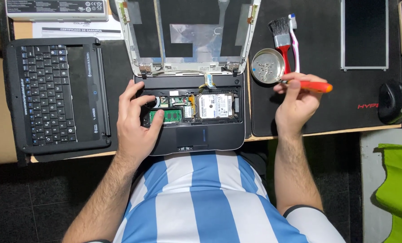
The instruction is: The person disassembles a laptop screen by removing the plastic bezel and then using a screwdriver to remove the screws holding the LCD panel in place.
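A small black laptop base (219, 135) lies opened up in front of me, its hard drive (215, 106) and green memory board (171, 116) exposed. My left hand (135, 119) rests on its left side, fingers reaching into the open bay near the memory board. My right hand (297, 101) is raised over the black mat, shut on an orange-handled screwdriver (315, 85) whose tip points toward a round metal dish (267, 66) holding several screws. The laptop's lid (187, 36), stripped of its screen, stands open behind the base.
A removed black keyboard panel (57, 94) lies at the left. A brush (282, 38) and toothbrush (294, 40) lie by the dish. A bare screen panel (365, 36), a black mouse (392, 101), a battery pack (57, 10) and papers (77, 30) lie around the desk. Green cloth (399, 189) hangs at right.
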